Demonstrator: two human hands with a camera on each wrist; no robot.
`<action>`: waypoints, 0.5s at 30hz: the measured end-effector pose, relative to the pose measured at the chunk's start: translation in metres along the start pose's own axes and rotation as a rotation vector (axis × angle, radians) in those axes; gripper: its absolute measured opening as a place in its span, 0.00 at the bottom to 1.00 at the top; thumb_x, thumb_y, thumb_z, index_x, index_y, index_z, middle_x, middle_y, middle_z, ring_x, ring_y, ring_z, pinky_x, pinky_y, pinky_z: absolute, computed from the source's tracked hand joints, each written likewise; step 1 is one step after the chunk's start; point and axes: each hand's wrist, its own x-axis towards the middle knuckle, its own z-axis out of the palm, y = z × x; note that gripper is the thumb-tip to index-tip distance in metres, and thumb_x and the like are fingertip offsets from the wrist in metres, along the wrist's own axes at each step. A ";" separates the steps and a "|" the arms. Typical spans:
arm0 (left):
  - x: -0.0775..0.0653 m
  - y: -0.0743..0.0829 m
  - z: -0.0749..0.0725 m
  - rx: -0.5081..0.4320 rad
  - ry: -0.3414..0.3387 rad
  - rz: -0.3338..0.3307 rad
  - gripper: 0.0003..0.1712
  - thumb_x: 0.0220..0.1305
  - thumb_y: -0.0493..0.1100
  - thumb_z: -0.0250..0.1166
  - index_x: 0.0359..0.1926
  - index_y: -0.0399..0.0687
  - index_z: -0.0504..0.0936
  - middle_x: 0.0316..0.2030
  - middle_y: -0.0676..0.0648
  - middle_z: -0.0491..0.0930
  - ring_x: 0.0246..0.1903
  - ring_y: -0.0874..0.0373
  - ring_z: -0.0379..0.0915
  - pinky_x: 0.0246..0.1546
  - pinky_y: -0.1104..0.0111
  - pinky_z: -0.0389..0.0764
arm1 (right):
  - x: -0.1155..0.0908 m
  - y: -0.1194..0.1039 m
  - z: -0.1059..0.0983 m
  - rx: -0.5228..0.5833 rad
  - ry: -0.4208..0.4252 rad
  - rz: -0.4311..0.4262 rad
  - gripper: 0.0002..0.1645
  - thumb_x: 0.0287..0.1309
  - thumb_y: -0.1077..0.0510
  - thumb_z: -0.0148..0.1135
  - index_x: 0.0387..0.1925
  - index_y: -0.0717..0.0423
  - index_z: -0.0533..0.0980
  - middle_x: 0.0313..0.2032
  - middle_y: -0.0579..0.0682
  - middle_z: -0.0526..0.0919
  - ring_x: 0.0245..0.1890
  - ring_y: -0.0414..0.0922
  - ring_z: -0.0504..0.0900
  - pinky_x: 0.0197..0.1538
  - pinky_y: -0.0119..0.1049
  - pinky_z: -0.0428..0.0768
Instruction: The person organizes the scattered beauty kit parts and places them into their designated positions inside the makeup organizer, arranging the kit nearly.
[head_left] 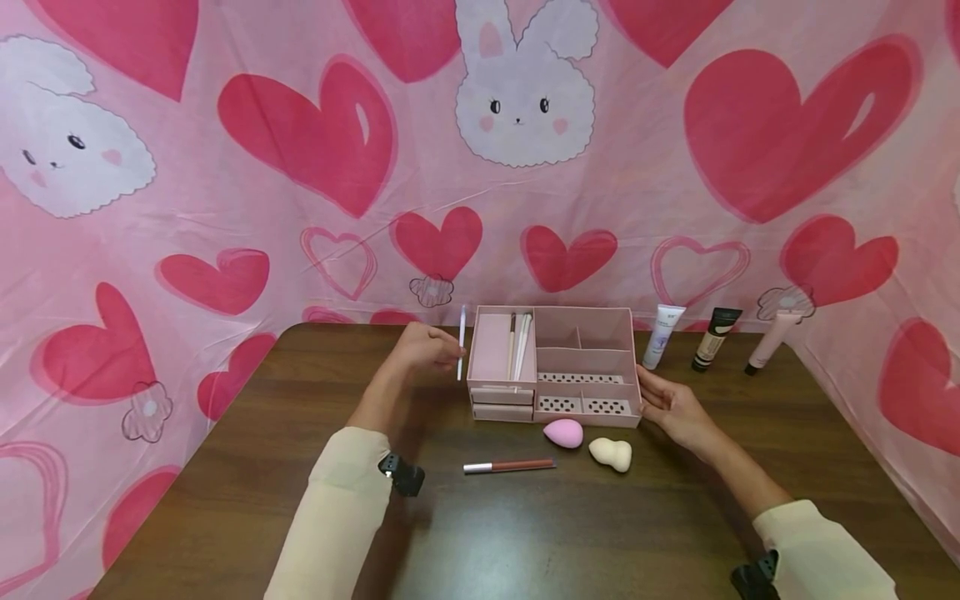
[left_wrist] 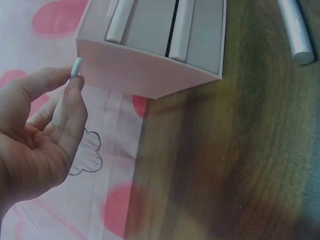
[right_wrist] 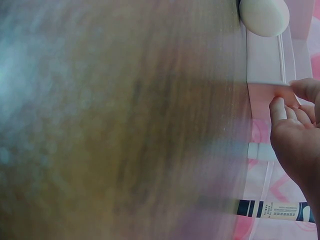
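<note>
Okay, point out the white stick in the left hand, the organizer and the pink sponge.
White stick (head_left: pixel 462 330), head view: on its shaft.
Organizer (head_left: pixel 491 350), head view: bare floor, left compartment.
Pink sponge (head_left: pixel 564 433), head view: middle of its rounded body.

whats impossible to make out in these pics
Head view: what the two pink drawers of the pink compartmented box hold; their fronts hide it.
Head view: lettering on the white squeeze tube; too small to read.
Left wrist view: most of the slim white stick; the fingers of the left hand hide it.
Right wrist view: part of the cream gourd-shaped sponge; the top edge cuts it off.
</note>
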 end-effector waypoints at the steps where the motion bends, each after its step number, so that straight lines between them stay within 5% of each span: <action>1: -0.001 0.002 0.000 0.000 -0.002 -0.003 0.12 0.58 0.33 0.71 0.41 0.27 0.87 0.22 0.52 0.85 0.21 0.63 0.77 0.44 0.56 0.88 | 0.000 0.000 0.000 0.001 0.001 -0.002 0.41 0.64 0.76 0.52 0.73 0.82 0.47 0.72 0.80 0.48 0.58 0.19 0.69 0.54 0.14 0.75; 4: -0.002 0.006 0.001 -0.005 -0.006 -0.011 0.13 0.58 0.33 0.71 0.42 0.27 0.87 0.22 0.52 0.84 0.22 0.62 0.78 0.49 0.53 0.87 | 0.000 0.000 0.000 0.001 0.004 0.000 0.40 0.64 0.76 0.52 0.73 0.81 0.47 0.72 0.79 0.48 0.59 0.20 0.69 0.54 0.15 0.75; 10: 0.000 0.011 0.004 -0.010 -0.018 -0.010 0.13 0.58 0.32 0.71 0.44 0.27 0.86 0.22 0.52 0.84 0.23 0.63 0.77 0.34 0.67 0.88 | 0.000 -0.002 0.001 0.007 0.006 0.002 0.41 0.64 0.77 0.52 0.73 0.81 0.47 0.72 0.79 0.47 0.57 0.18 0.69 0.54 0.15 0.75; 15: -0.001 0.016 0.007 0.005 -0.026 0.003 0.15 0.60 0.32 0.69 0.47 0.26 0.85 0.23 0.52 0.84 0.23 0.64 0.77 0.46 0.58 0.88 | 0.000 -0.003 0.002 0.001 0.011 -0.002 0.41 0.64 0.76 0.53 0.73 0.81 0.47 0.71 0.80 0.48 0.57 0.18 0.69 0.54 0.16 0.76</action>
